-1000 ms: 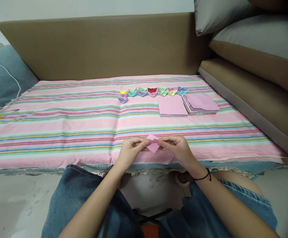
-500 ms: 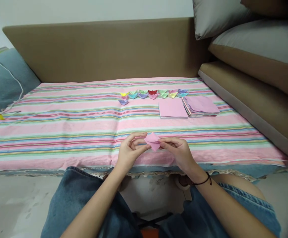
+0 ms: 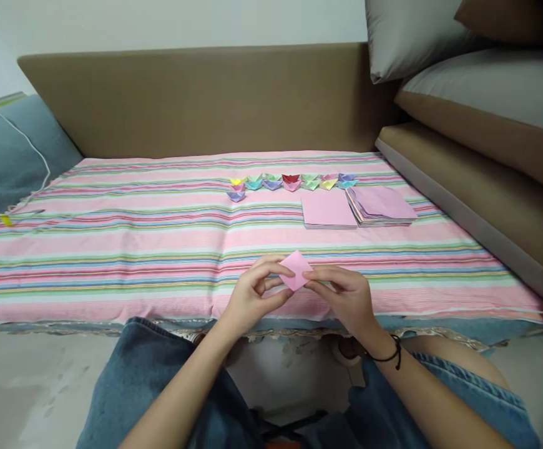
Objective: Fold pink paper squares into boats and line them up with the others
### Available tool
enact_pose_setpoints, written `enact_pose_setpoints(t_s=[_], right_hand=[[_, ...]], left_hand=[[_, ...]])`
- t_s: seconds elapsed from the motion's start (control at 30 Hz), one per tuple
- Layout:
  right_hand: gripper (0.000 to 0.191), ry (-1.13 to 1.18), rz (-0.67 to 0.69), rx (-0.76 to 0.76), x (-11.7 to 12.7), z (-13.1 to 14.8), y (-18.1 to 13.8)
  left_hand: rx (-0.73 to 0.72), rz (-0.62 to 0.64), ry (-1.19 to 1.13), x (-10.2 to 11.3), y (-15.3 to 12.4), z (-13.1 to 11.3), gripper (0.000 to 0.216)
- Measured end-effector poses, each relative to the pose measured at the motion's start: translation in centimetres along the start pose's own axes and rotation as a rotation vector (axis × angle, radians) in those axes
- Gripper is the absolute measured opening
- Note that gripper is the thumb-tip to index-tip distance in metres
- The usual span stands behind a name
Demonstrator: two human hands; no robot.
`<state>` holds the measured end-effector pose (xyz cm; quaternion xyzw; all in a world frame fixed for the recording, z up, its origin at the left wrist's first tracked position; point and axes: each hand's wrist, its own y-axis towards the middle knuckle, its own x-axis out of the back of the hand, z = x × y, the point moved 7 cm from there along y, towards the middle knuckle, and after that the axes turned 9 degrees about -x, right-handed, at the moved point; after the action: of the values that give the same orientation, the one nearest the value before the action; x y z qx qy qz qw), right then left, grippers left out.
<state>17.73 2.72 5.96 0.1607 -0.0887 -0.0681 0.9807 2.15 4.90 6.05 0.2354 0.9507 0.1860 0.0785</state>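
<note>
A small pink folded paper (image 3: 296, 265) is held between both hands over the near side of the striped cloth, one corner pointing away from me. My left hand (image 3: 257, 290) grips its left side, with the thumb at the lower edge and a finger across the face. On the right corner, the thumb and fingers of my right hand (image 3: 346, 296) pinch the paper. Its face looks like a flat diamond; the underside is hidden.
Several colourful folded paper boats (image 3: 291, 183) stand in rows toward the back. In front of them lie a pink paper stack (image 3: 328, 209) and a looser paper stack (image 3: 384, 206). Cushions (image 3: 477, 162) pile up on the right. A white cable (image 3: 32, 146) runs at the left.
The pink paper went from a partly opened shape with a slit across it to a flat diamond. Both hands shifted slightly right, and my left finger now lies over its face.
</note>
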Motion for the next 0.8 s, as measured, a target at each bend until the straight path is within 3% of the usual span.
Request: enact_pose_setpoints(t_s=[0.23, 0.53, 0.67, 0.8], right_hand=[[0.012, -0.001, 0.060, 0.042, -0.7, 0.8, -0.1], [0.005, 0.020, 0.052, -0.037, -0.6, -0.1, -0.2], [0.006, 0.081, 0.038, -0.120, -0.7, -0.6, -0.1], [0.006, 0.183, -0.003, -0.214, -0.7, -1.5, -0.2]], left_hand=[[-0.150, -0.076, 0.377, 0.3, -0.1, -1.5, 0.009], [-0.030, -0.200, 0.297, 0.9, -0.5, -0.7, 0.010], [0.093, -0.320, 0.199, 1.4, -0.9, 0.3, 0.013], [0.128, -0.418, 0.087, 1.8, -0.9, 0.7, 0.015]])
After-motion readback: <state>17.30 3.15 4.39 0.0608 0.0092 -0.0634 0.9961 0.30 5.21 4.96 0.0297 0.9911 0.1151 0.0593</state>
